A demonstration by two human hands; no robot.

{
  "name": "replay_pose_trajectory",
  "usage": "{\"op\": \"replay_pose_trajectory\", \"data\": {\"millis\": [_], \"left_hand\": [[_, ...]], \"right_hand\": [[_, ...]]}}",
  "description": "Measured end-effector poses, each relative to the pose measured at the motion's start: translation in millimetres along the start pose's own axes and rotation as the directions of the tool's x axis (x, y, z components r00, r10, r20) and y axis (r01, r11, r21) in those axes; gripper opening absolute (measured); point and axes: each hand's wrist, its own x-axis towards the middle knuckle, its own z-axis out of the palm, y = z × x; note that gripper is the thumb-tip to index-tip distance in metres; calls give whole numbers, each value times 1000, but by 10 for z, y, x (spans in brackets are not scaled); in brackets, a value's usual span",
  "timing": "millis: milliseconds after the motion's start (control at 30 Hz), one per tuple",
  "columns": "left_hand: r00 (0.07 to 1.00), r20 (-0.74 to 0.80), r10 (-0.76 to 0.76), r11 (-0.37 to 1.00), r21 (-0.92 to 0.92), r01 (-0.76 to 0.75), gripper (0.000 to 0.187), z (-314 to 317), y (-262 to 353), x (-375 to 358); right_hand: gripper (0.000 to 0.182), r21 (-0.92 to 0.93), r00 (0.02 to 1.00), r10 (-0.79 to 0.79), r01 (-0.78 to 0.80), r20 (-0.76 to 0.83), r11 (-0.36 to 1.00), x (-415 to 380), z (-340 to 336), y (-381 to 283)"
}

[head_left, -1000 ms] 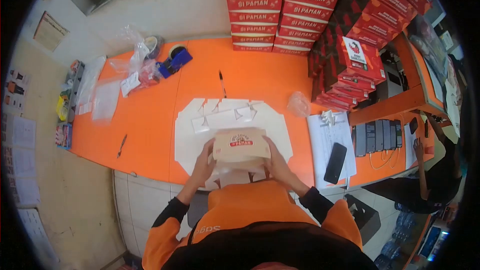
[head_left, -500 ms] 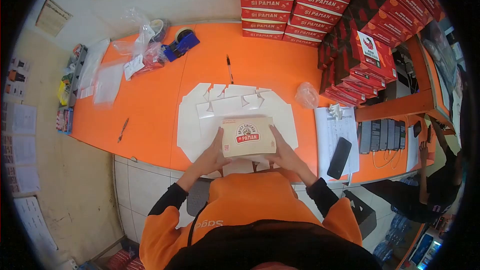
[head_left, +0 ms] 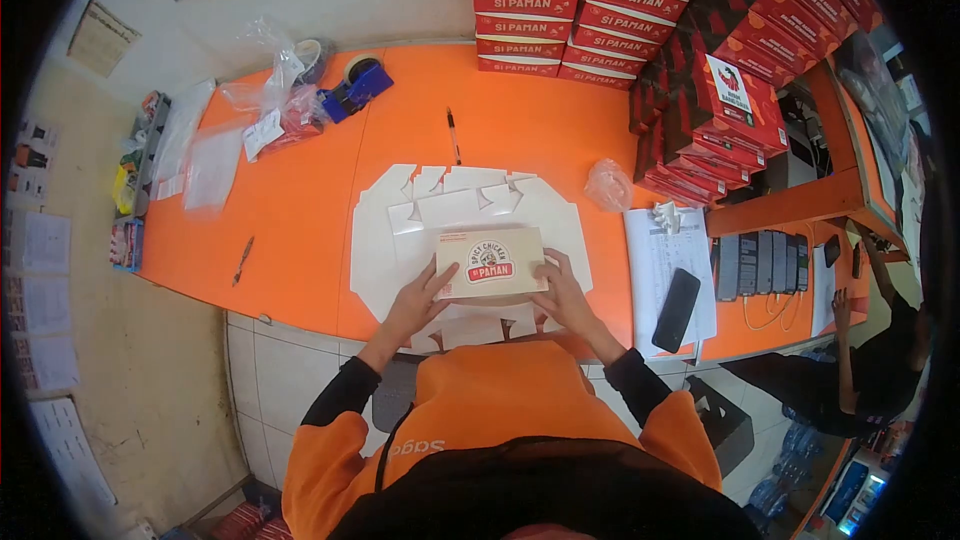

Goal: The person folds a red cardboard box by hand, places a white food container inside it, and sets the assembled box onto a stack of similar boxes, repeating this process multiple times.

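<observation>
A cream cardboard food box (head_left: 460, 245) with a "Spicy Chicken Si Paman" logo on its closed top is held between both hands in front of my body. My left hand (head_left: 420, 298) grips its left end, thumb resting on the top. On the right end, my right hand (head_left: 566, 292) holds it the same way, fingers partly behind the box. Beneath lie several flat, unfolded white box blanks (head_left: 375, 225) with notched edges, partly covered by the box and my hands.
Stacked red boxes (head_left: 525, 2) stand at the back. A pen (head_left: 453, 135), a blue tape dispenser (head_left: 355, 90) and plastic bags (head_left: 285, 100) lie on the orange table (head_left: 290, 230). To the right are a phone (head_left: 677, 310) on papers, several charging phones (head_left: 765, 265), and another person (head_left: 880, 365).
The box has shifted slightly left and tilted a little. My thumbs have moved from its side edges onto its top.
</observation>
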Motion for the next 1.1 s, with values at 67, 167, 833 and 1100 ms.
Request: {"op": "replay_pose_trajectory", "data": {"millis": [67,167,833,1100], "left_hand": [[999,25,-32,999,-19,32,66,1,-6,-7],[1000,-3,-16,998,56,17,61,-13,50,-21],[963,-236,-128,854,-520,-14,88,313,711,775],[871,445,211,954,102,-283,69,304,155,201]], "right_hand": [[35,18,998,-55,55,-21,998,-10,-8,77],[24,136,997,-47,55,-62,989,-47,3,88],[72,872,751,536,106,-385,479,1154,172,-425],[69,930,479,798,170,-366,325,2452,-878,1089]]}}
